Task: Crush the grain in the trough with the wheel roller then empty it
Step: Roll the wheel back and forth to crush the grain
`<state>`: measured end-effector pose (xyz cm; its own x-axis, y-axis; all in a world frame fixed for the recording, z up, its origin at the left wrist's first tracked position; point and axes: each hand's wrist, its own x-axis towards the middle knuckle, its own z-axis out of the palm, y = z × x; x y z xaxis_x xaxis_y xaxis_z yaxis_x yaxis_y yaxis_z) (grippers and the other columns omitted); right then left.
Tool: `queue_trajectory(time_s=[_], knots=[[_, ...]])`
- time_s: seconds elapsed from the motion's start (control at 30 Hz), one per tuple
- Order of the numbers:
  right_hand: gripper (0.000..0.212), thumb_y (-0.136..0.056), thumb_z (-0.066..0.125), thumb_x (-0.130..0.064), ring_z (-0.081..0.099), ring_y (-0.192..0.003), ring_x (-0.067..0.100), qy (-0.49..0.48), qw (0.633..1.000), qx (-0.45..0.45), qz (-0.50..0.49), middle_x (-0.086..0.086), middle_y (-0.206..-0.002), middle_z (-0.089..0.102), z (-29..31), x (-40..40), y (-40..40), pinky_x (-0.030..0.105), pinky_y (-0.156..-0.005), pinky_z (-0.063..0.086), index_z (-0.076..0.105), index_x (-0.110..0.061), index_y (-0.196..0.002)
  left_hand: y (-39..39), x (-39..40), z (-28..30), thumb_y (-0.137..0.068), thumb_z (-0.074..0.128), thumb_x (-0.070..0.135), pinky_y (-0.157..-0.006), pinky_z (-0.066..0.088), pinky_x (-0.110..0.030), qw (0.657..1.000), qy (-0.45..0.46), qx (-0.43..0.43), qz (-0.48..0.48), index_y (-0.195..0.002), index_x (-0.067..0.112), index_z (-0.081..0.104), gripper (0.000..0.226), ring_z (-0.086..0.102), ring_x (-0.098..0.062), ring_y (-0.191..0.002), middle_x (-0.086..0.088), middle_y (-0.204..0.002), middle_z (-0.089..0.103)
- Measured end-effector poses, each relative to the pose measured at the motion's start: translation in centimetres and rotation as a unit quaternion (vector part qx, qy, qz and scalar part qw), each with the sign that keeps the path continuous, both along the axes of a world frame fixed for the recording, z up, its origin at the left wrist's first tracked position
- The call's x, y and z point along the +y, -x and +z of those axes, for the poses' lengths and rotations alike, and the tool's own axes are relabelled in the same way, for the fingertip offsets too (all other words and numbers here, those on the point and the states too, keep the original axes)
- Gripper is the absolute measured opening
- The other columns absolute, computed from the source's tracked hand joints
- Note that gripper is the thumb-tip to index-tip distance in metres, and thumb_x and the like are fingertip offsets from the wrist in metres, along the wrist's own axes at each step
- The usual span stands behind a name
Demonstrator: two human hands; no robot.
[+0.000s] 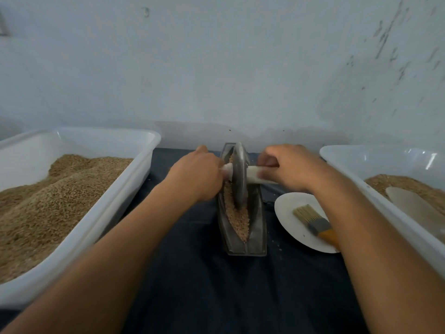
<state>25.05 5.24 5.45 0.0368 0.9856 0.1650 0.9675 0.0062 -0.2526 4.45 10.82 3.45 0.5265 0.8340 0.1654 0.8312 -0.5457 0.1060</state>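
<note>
Far left, a white tub [134,186] heaped with whole grain sits on the dark-covered bench [192,285]. Next over, the left hand [196,175] is curled round the left end of the pale axle handle [261,175], fingers hidden behind it. Centre: the metal trough [258,225], long and boat-shaped, runs away from the viewer, with the grain [237,218] lying along its groove, pinkish, looks partly broken already. The wheel roller [239,174] stands upright on edge in the groove, toward the far half. The right hand [286,167] wraps the right end of the handle, thumb underneath.

Handling, my guess: the wheel is solid metal, heavy, stiff, so its own weight does the crushing; hold both handle ends evenly or it tips and climbs the wall. The trough likely weighs a fair bit too; for emptying, take it by the two long sides or the ends and tilt slowly, since the crushed grain is loose and spills easily.

Right of the trough, a white plate [289,218] carries a brush [315,222]. Far right, a second tub [395,206] holds grain and a pale scoop [414,203].
</note>
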Motion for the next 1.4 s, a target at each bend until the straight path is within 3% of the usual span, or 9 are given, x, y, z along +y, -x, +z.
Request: queue_trajectory(time_s=[0.1, 0.27, 0.4, 0.6, 0.7, 0.77, 0.9, 1.17, 1.4], knots=[[0.025, -0.100, 0.052, -0.040, 0.060, -0.104, 0.022, -0.043, 0.999, -0.020, -0.023, 0.000, -0.116, 0.067, -1.7, 1.6, 0.0, 0.036, -0.084, 0.048, 0.061, -0.026, -0.120, -0.4, 0.8, -1.0, -0.103, 0.038, 0.035, -0.080, 0.050, -0.042, 0.998, -0.050, -0.030, 0.012, -0.103, 0.024, 0.057, 0.021, 0.049, -0.020, -0.080, -0.001, -0.093, 0.041], [0.030, -0.106, 0.037, -0.034, 0.060, -0.101, 0.029, -0.091, 0.995, -0.028, -0.028, 0.006, -0.115, 0.068, -4.1, 3.4, -0.1, 0.037, -0.075, 0.041, 0.057, -0.026, -0.128, -1.2, 2.3, -1.9, -0.104, 0.039, 0.034, -0.078, 0.034, -0.036, 0.989, -0.142, -0.040, 0.032, -0.090, 0.027, 0.047, 0.018, 0.044, -0.019, -0.072, 0.003, -0.079, 0.049], [0.032, -0.107, 0.033, -0.030, 0.058, -0.105, 0.032, -0.098, 0.994, -0.022, -0.031, 0.009, -0.118, 0.065, -4.9, 4.0, -0.5, 0.041, -0.089, 0.037, 0.056, -0.024, -0.128, -2.1, 2.9, -2.1, -0.104, 0.032, 0.036, -0.087, 0.034, -0.038, 0.984, -0.166, -0.051, 0.029, -0.088, 0.030, 0.043, 0.020, 0.043, -0.018, -0.073, 0.007, -0.076, 0.047], [0.034, -0.107, 0.032, -0.031, 0.058, -0.105, 0.031, -0.084, 0.996, -0.014, -0.029, 0.007, -0.121, 0.064, -4.4, 3.6, -0.5, 0.038, -0.082, 0.037, 0.055, -0.026, -0.131, -2.0, 3.1, -1.7, -0.105, 0.035, 0.034, -0.079, 0.033, -0.035, 0.986, -0.162, -0.042, 0.015, -0.088, 0.028, 0.044, 0.020, 0.046, -0.018, -0.073, 0.006, -0.077, 0.050], [0.033, -0.106, 0.036, -0.033, 0.060, -0.103, 0.029, -0.047, 0.998, -0.038, -0.020, 0.005, -0.118, 0.067, -3.0, 2.9, -0.3, 0.035, -0.073, 0.040, 0.057, -0.028, -0.131, -1.6, 2.7, -1.4, -0.105, 0.036, 0.035, -0.073, 0.039, -0.036, 0.993, -0.114, -0.015, 0.029, -0.093, 0.026, 0.053, 0.022, 0.054, -0.022, -0.078, 0.002, -0.084, 0.059], [0.031, -0.104, 0.041, -0.034, 0.060, -0.106, 0.027, -0.020, 0.999, -0.050, -0.008, 0.003, -0.121, 0.066, -1.8, 2.1, -0.2, 0.036, -0.079, 0.045, 0.059, -0.029, -0.130, -1.1, 2.3, -0.8, -0.104, 0.035, 0.039, -0.072, 0.048, -0.041, 0.998, -0.055, -0.004, 0.038, -0.095, 0.027, 0.056, 0.026, 0.056, -0.024, -0.080, 0.000, -0.089, 0.060], [0.027, -0.099, 0.052, -0.034, 0.057, -0.110, 0.021, 0.042, 0.997, -0.068, 0.009, -0.003, -0.125, 0.063, 0.4, 0.3, 0.5, 0.032, -0.078, 0.042, 0.059, -0.032, -0.125, -0.3, 0.7, 0.4, -0.100, 0.043, 0.044, -0.067, 0.044, -0.037, 0.997, -0.030, 0.058, 0.039, -0.090, 0.023, 0.058, 0.028, 0.055, -0.022, -0.077, 0.000, -0.084, 0.059], [0.028, -0.076, 0.079, -0.045, 0.057, -0.092, 0.006, 0.119, 0.990, -0.069, 0.023, -0.023, -0.095, 0.058, 3.4, -2.9, 1.9, 0.028, -0.071, 0.048, 0.058, -0.039, -0.094, 1.2, -3.5, 4.1, -0.090, 0.059, 0.057, -0.088, 0.052, -0.042, 0.991, -0.003, 0.135, -0.017, -0.106, 0.031, 0.066, 0.031, 0.059, -0.023, -0.097, 0.004, -0.106, 0.065], [0.037, -0.066, 0.084, -0.050, 0.057, -0.085, 0.004, 0.132, 0.987, -0.089, 0.015, -0.019, -0.095, 0.059, 4.6, -4.2, 2.9, 0.029, -0.064, 0.050, 0.060, -0.038, -0.090, 1.4, -4.9, 5.1, -0.081, 0.067, 0.060, -0.087, 0.053, -0.041, 0.990, -0.009, 0.143, -0.015, -0.099, 0.030, 0.066, 0.035, 0.060, -0.022, -0.094, 0.006, -0.100, 0.067]])
